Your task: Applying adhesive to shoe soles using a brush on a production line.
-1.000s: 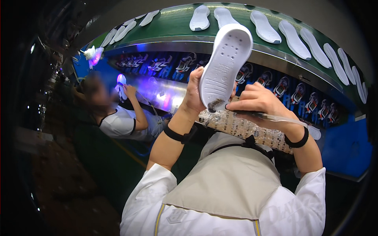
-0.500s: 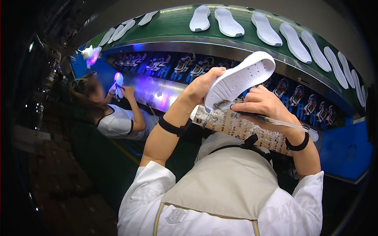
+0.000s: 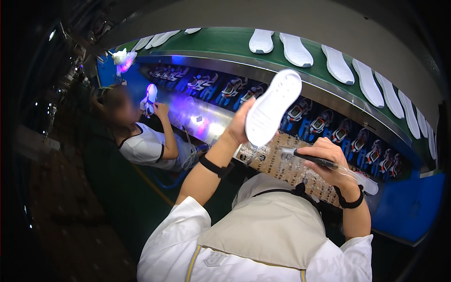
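My left hand (image 3: 240,123) grips a white shoe sole (image 3: 274,108) along its left edge and holds it raised and tilted, its broad face with molded marks and small holes showing. To the right and lower, my right hand (image 3: 327,159) is closed around a brush with a black handle (image 3: 315,159). A clear tube runs back from the handle along my wrist. The brush tip points left, apart from the sole, over a work surface covered with printed brown paper and clear film (image 3: 268,157).
Several white soles (image 3: 369,82) lie along a green conveyor (image 3: 216,40) behind a metal edge. Below it, a lower rack carries several shoe uppers (image 3: 322,123). A co-worker (image 3: 150,141) at left holds another sole under purple light. A blue panel (image 3: 408,202) stands at right.
My right hand has drawn the brush off the sole, down and to the right. My left hand has turned the sole more upright and shifted it slightly left. The view has shifted too.
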Motion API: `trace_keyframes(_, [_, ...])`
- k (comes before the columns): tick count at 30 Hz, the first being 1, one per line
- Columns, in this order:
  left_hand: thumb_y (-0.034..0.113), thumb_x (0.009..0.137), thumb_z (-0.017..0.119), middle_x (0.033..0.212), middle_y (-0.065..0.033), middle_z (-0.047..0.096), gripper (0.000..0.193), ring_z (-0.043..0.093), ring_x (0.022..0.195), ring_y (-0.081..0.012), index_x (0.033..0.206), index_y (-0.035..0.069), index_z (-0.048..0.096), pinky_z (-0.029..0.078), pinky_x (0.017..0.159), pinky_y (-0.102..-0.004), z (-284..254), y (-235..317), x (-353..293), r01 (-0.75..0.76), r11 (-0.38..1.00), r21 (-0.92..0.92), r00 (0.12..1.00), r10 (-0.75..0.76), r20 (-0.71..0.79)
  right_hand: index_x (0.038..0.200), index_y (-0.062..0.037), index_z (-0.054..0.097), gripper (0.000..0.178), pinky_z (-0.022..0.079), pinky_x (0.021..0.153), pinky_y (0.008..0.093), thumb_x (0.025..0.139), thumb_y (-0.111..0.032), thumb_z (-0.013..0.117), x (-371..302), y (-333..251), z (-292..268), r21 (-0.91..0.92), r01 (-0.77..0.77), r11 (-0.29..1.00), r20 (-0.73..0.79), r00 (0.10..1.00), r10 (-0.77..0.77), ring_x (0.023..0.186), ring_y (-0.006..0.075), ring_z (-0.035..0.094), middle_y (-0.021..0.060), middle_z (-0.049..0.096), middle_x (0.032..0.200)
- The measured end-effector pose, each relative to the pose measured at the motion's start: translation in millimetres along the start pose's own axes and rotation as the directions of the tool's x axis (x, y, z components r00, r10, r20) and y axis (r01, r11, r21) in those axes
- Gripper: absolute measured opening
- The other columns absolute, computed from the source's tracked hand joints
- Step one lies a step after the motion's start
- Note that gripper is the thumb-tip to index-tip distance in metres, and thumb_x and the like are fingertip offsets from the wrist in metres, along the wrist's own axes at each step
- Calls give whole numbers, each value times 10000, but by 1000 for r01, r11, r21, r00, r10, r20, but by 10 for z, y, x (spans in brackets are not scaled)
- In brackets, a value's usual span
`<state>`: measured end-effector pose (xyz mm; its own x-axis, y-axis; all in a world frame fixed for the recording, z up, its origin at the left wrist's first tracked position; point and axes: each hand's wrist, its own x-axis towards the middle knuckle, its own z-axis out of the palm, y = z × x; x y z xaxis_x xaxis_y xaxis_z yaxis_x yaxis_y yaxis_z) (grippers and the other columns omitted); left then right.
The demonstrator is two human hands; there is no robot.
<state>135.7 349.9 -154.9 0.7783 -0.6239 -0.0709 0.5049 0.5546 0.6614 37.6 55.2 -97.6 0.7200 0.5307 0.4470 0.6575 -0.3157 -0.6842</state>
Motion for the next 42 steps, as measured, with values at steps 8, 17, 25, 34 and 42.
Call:
trace_keyframes(8, [544,1085,303,1409,-340,500,744,588,1228,-497,1469,-87,390,559,1034,-530,-87,1256,882,-554,790,-262,787,395,-474,1126,-68,766,343,424,735,355,794,-80,854,-23,213,188,-27,-47,999,18,999,48,731,220,550,49,579,741])
trace_keyframes(17, [274,1050,544,1155,-227,671,439,721,968,-332,1289,-93,574,625,802,-426,-897,1541,942,-484,704,520,448,710,-544,1100,-48,777,257,483,702,380,846,-78,797,-231,506,213,39,-281,959,-49,958,283,733,275,600,117,649,785])
trace_keyframes(25, [154,1016,611,1094,-134,700,272,705,912,-227,1230,-12,626,604,745,-355,-2024,3078,1458,167,78,983,415,899,-142,1080,-21,780,267,525,733,353,843,-143,797,-202,716,208,100,-494,864,-154,850,504,785,230,657,117,722,870])
trace_keyframes(34, [142,1018,603,1093,-127,704,262,702,924,-218,1236,1,630,600,758,-351,-2653,3801,1861,608,78,790,289,905,-312,1069,-33,787,250,521,751,344,836,-123,797,-634,829,269,88,-798,596,-328,541,774,800,215,643,109,733,911])
trace_keyframes(42, [131,1019,597,1092,-122,708,255,699,936,-211,1242,12,634,596,770,-348,-2696,3852,1279,50,260,964,-18,965,-260,1065,-32,787,242,518,752,337,834,-105,793,-737,784,85,120,-784,609,-341,543,767,798,207,637,103,735,922])
